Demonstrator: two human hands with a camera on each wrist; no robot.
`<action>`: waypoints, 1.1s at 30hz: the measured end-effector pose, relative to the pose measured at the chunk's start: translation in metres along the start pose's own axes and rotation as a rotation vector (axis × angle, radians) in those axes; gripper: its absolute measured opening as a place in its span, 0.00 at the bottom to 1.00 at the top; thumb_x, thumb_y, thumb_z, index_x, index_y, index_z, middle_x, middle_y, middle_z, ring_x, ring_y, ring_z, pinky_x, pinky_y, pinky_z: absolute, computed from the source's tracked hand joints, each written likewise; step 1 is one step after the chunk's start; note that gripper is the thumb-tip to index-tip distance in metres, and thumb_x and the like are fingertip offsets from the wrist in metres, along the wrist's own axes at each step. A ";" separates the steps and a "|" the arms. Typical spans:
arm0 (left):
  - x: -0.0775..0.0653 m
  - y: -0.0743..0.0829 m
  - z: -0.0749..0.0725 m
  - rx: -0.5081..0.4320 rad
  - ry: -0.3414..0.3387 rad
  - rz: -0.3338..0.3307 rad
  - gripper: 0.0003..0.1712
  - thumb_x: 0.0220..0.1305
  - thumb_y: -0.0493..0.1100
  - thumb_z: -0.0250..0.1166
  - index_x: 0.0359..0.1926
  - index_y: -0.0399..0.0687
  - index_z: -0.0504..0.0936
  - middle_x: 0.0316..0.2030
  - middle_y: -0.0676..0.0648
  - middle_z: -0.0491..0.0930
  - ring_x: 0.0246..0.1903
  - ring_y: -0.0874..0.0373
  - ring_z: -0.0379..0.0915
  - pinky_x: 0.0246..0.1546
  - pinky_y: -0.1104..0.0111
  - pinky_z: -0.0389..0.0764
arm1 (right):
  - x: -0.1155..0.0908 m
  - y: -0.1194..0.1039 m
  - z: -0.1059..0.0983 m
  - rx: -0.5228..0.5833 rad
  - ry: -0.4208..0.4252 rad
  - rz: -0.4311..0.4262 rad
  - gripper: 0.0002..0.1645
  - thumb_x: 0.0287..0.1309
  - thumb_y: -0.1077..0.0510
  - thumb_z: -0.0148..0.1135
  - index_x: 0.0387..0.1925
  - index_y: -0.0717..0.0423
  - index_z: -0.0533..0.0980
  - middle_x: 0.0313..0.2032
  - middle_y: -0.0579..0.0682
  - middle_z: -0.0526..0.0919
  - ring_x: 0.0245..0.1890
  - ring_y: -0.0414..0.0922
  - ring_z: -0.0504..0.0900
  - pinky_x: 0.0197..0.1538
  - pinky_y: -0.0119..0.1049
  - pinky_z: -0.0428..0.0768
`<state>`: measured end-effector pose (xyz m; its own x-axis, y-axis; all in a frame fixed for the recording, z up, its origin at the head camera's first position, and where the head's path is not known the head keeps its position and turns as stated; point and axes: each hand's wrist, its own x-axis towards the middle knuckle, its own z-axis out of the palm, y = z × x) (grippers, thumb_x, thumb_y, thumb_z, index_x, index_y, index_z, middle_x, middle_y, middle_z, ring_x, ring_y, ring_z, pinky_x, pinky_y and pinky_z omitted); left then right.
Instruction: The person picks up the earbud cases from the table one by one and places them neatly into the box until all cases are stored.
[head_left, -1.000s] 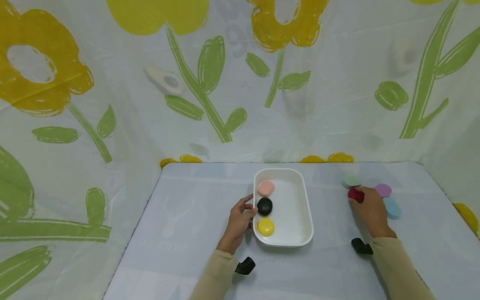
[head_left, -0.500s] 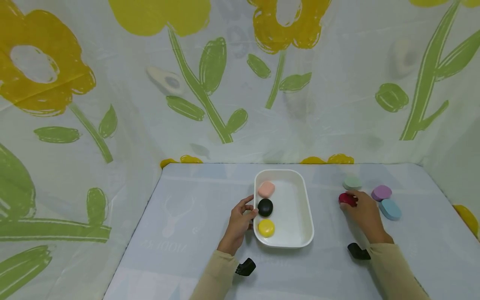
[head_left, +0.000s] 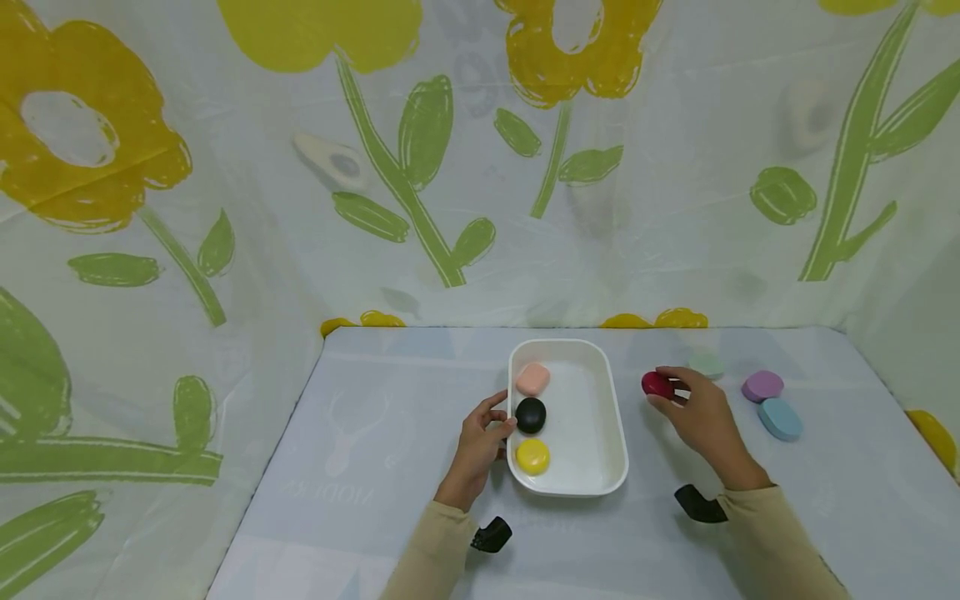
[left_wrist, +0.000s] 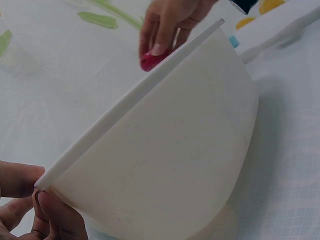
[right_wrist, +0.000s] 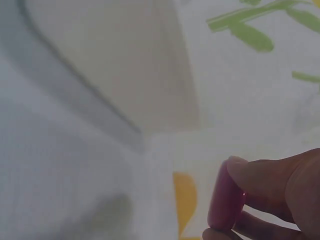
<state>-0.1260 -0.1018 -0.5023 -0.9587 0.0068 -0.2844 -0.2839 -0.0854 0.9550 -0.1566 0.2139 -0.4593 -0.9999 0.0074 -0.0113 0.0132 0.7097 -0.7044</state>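
Note:
My left hand point(head_left: 474, 446) pinches the left rim of a white rectangular tray point(head_left: 583, 417), thumb over the edge and fingers outside. Along the tray's left side lie a pink piece point(head_left: 532, 379), a black one point(head_left: 531, 415) and a yellow one point(head_left: 532, 457), all smooth and rounded like bars of soap. Right of the tray, my right hand point(head_left: 703, 421) holds a glossy red oval piece point(head_left: 656, 385) between thumb and fingers, raised over the table. The right wrist view shows this red piece point(right_wrist: 226, 200) edge-on at the fingertips.
Behind the right hand lies a pale green piece point(head_left: 705, 364), partly covered by it. Farther right are a purple piece point(head_left: 762, 386) and a light blue one point(head_left: 781, 419). A curtain with printed flowers point(head_left: 577, 250) hangs at the table's back edge.
My right hand has lifted the red piece from beside the green, purple and blue ones and carried it left toward the tray. The left hand stays on the rim.

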 end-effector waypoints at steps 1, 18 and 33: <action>0.000 0.000 0.000 -0.001 0.000 -0.001 0.31 0.76 0.36 0.65 0.76 0.45 0.72 0.46 0.46 0.74 0.25 0.59 0.69 0.26 0.70 0.75 | -0.001 -0.005 0.001 0.006 0.000 -0.007 0.35 0.67 0.63 0.72 0.71 0.69 0.69 0.65 0.72 0.73 0.64 0.70 0.73 0.60 0.63 0.80; 0.000 0.000 0.000 0.019 0.009 0.000 0.31 0.76 0.36 0.65 0.76 0.44 0.71 0.46 0.47 0.74 0.26 0.58 0.70 0.27 0.70 0.75 | 0.006 -0.055 0.021 0.048 -0.037 -0.142 0.34 0.65 0.67 0.72 0.70 0.70 0.71 0.64 0.70 0.76 0.64 0.67 0.76 0.60 0.58 0.81; 0.000 0.001 0.000 -0.004 -0.006 -0.002 0.31 0.76 0.36 0.65 0.76 0.45 0.72 0.46 0.46 0.75 0.23 0.59 0.68 0.26 0.70 0.75 | 0.026 -0.077 0.039 -0.030 -0.133 -0.190 0.31 0.65 0.66 0.72 0.67 0.70 0.74 0.61 0.69 0.78 0.58 0.64 0.80 0.59 0.56 0.83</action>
<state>-0.1258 -0.1020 -0.5012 -0.9582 0.0130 -0.2860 -0.2859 -0.0893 0.9541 -0.1831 0.1321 -0.4332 -0.9752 -0.2197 0.0250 -0.1774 0.7101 -0.6814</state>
